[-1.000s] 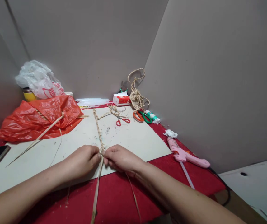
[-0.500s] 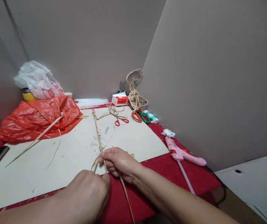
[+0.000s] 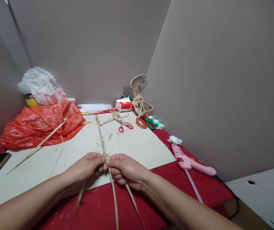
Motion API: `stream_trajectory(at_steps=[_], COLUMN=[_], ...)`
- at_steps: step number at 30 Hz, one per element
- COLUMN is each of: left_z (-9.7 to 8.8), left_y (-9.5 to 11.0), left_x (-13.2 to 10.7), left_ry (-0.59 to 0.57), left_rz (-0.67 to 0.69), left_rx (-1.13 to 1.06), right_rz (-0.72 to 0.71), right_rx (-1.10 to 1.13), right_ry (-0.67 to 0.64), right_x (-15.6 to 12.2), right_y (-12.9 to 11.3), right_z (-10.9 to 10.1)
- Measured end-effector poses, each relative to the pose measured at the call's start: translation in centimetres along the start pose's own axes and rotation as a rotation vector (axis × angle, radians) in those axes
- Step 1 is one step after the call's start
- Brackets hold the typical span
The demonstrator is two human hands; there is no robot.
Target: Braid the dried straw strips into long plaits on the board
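Observation:
A thin braid of straw-coloured strands (image 3: pixel 101 135) runs from the back of a white board (image 3: pixel 141 143) toward me. My left hand (image 3: pixel 90 166) and my right hand (image 3: pixel 125 171) meet at its near end, both pinching it with thumb and fingertips. Two loose flat strands (image 3: pixel 114 198) trail down over the red cloth, one from between the hands and one from under the right. A blurred strand hangs beneath my left hand. The exact crossing of the strands is hidden by my fingers.
Red-handled scissors (image 3: pixel 125 127) lie on the board, with larger orange-and-green-handled scissors (image 3: pixel 145 122) behind. A pink glue gun (image 3: pixel 192 164) rests at right. At left sits a red plastic bag (image 3: pixel 41 123) with straw poking out. A rope bundle (image 3: pixel 140 103) stands against the wall.
My left hand has moved up and forward from the near edge to the braid's end, beside my right hand. The loose strands now hang lower and straighter. The view has shifted slightly.

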State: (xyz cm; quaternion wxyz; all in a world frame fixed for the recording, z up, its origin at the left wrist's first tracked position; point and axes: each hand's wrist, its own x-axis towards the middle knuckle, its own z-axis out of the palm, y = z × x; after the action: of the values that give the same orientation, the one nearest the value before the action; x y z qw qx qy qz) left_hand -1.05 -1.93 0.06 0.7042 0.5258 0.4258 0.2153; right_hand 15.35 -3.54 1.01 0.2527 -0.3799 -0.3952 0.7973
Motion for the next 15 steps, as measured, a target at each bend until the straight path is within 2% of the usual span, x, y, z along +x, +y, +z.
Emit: stream_trajectory(at_steps=[4,9,15], left_z=[-0.4,-1.3,-0.8], left_y=[0.3,0.5,0.8], left_x=[-0.2,0.1,0.0], left_ry=[0.026,0.058,0.035], left_rz=[0.118,0.092,0.106], left_rx=[0.181,0.39,0.432], right_rz=[-0.006,-0.055,-0.23], right_rx=[-0.14,-0.493,-0.918], right_ry=[0.043,0.144,0.24], right_x=[-0.2,0.2,0.2], right_y=[-0.3,-0.1,0.1], right_z=[-0.2,-0.7,-0.6])
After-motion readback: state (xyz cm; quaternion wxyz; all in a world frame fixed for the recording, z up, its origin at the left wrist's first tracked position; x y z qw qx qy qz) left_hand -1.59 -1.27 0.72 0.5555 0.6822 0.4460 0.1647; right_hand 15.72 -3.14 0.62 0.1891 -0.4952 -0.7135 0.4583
